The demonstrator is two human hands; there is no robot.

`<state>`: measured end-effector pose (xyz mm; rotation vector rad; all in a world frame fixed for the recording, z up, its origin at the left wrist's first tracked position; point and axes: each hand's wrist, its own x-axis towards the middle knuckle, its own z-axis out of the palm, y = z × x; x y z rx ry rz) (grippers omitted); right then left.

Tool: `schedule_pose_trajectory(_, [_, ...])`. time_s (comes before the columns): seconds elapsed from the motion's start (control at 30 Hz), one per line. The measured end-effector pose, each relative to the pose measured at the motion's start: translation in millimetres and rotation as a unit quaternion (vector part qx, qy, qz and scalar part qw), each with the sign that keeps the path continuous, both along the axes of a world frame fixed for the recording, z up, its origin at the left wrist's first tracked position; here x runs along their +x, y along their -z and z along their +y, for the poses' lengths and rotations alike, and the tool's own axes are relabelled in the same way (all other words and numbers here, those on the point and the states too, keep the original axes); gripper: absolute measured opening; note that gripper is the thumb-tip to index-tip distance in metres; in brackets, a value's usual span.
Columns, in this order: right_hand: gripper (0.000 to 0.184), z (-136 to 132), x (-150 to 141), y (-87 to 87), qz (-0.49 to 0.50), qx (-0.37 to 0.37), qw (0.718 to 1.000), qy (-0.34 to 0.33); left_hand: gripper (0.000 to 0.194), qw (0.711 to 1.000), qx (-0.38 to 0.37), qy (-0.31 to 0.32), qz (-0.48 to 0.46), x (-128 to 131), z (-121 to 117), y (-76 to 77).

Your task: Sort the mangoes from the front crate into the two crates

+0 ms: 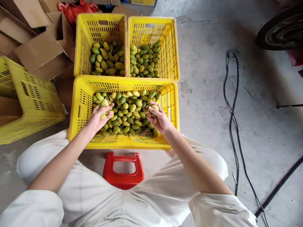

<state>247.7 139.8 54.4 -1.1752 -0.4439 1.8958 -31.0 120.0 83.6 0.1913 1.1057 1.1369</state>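
My left hand (97, 117) curls round one oval yellow-green fruit (103, 104), right hand (162, 119) round another (155, 108), toward yellow plastic crate's (125, 143) side edges; I judge firm, bruisable: hold mid-body.

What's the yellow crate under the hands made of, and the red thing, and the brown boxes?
Yellow crate: probably hard plastic, slightly shiny, with moulded slots.
Red thing: likely smooth, glossy plastic; light gleams on it.
Brown boxes: cardboard, it seems, matte, with folded flaps.
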Motion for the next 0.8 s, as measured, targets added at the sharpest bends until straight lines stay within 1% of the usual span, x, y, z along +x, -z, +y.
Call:
schedule_pose_trajectory(0.1, [0.043,1,1,0.3,0.018,-0.012,1.000,-0.010,0.033,0.999,-0.007,0.021,-0.023,2,1,-3.5])
schedule_pose_trajectory(0.17, [0.040,1,1,2.1,0.040,-0.015,0.999,-0.016,0.029,0.999,-0.025,0.028,-0.036,3,3,-6.7])
schedule_pose_trajectory(0.3, [0.042,2,2,6.8,0.068,0.003,0.998,-0.019,0.040,0.996,-0.064,0.020,-0.054,3,6,-12.1])
schedule_pose_trajectory(0.4, [0.038,2,0,8.2,0.056,0.011,0.998,-0.016,0.040,0.996,-0.066,0.004,-0.055,2,7,-12.1])
schedule_pose_trajectory(0.47, [0.038,1,-1,8.1,0.040,0.008,0.999,-0.006,0.034,0.997,-0.057,-0.001,-0.049,1,6,-9.3])
schedule_pose_trajectory(0.57, [0.045,1,-2,7.6,0.029,-0.005,1.000,0.005,0.020,0.999,-0.039,-0.010,-0.029,1,4,-1.5])
schedule_pose_trajectory(0.6, [0.047,1,-2,7.4,0.030,-0.010,0.999,0.005,0.020,0.999,-0.028,-0.013,-0.022,0,3,1.7])
schedule_pose_trajectory(0.73, [0.056,3,3,7.7,0.036,-0.011,0.999,0.000,0.042,1.000,0.029,-0.011,-0.003,-4,0,15.6])
schedule_pose_trajectory(0.8, [0.056,3,6,8.4,0.030,-0.010,0.999,-0.004,0.046,0.999,0.045,-0.012,0.002,-6,-1,21.9])
